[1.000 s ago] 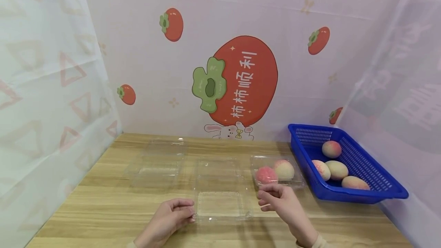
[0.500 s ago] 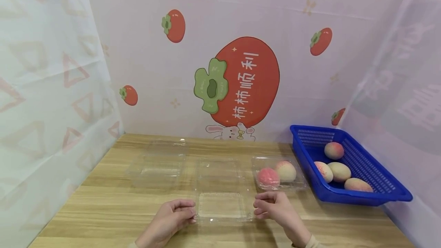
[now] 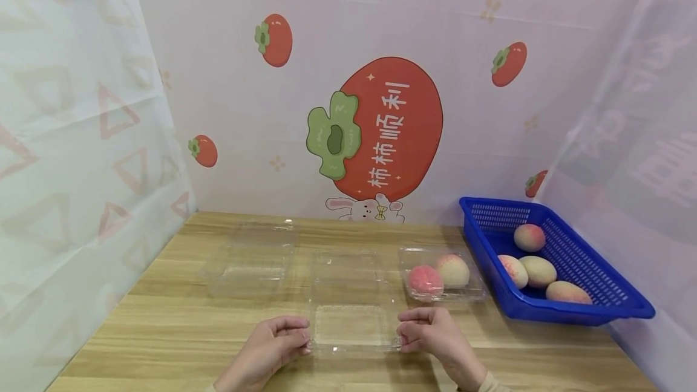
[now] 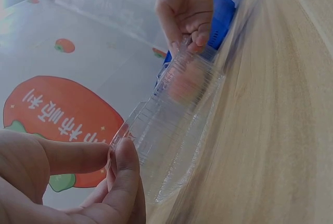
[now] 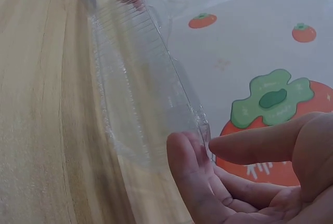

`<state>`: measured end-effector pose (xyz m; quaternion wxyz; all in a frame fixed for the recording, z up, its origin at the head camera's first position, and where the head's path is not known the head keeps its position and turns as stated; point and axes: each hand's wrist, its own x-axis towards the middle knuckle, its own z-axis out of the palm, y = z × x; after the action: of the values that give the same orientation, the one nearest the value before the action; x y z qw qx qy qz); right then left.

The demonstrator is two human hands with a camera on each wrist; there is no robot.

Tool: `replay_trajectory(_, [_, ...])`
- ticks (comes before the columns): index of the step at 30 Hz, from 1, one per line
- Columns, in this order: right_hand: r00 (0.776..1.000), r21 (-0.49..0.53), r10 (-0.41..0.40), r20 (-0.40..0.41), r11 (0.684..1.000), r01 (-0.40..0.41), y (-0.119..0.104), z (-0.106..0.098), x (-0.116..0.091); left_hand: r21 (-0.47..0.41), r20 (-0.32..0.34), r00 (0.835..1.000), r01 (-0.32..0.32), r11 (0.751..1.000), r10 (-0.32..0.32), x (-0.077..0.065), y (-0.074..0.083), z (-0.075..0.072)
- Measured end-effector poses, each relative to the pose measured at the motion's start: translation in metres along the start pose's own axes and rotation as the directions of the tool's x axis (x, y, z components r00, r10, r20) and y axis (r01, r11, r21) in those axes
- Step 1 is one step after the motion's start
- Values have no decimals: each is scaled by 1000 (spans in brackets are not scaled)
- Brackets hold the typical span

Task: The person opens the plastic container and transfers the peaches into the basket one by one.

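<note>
Both my hands are set at the near edge of a clear hinged container, one at each side. My left hand point(image 3: 267, 346) pinches the rim at the near left corner between thumb and fingertips, the other fingers bent beneath. My right hand point(image 3: 438, 337) pinches the near right corner likewise, with thumb and fingers closed on the thin edge, as both wrist views show. The clear hinged container point(image 3: 350, 325) occupies the near middle of the wooden table point(image 3: 158, 337), spread out in two halves, one near and one far; whether its near edge is raised I cannot tell. To the far left lies a second clear container point(image 3: 253, 259), also spread out. To the right and farther off, a third clear container point(image 3: 472, 288) holds a pink fruit point(image 3: 425, 282) at its left and a cream, pink-flushed fruit point(image 3: 453, 271) at its right. Right of this stands a blue basket point(image 3: 566, 313), its sides perforated, containing four peach-like fruits point(image 3: 529, 238). Behind the table, a pale backdrop point(image 3: 234, 83) bears a large printed red fruit point(image 3: 403, 138) with white characters, and a rabbit point(image 3: 362, 209) below.
</note>
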<state>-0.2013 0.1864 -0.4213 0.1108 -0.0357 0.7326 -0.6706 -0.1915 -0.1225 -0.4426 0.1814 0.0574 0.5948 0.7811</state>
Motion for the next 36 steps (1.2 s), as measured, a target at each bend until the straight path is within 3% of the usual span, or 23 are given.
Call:
replay_trajectory(7, [1000, 42, 15, -4, 999, -15, 0, 1, -1, 3, -5, 1000, 2, 1000, -2, 0, 1, 1])
replay_trajectory(14, [999, 124, 15, 47, 992, -21, -2, -2, -2, 13, -16, 1000, -9, 1000, 9, 2, -1, 0])
replay_trajectory(22, [1000, 37, -12, -25, 999, 13, -14, -1, 7, 152, -92, 993, -59, 987, 74, 9, 6, 7])
replay_trajectory(28, [998, -6, -21, -58, 1000, 20, -23, -2, 21, 272, -167, 970, -128, 954, 178, 23, 14, 11])
replay_trajectory(32, [995, -32, -46, -92, 999, 43, -30, -3, 33, 373, -217, 951, -128, 919, 221, 35, 19, 13])
replay_trajectory(36, [992, -61, -47, -121, 997, 40, -39, -3, 44, 383, -275, 928, -133, 914, 250, 47, 24, 17])
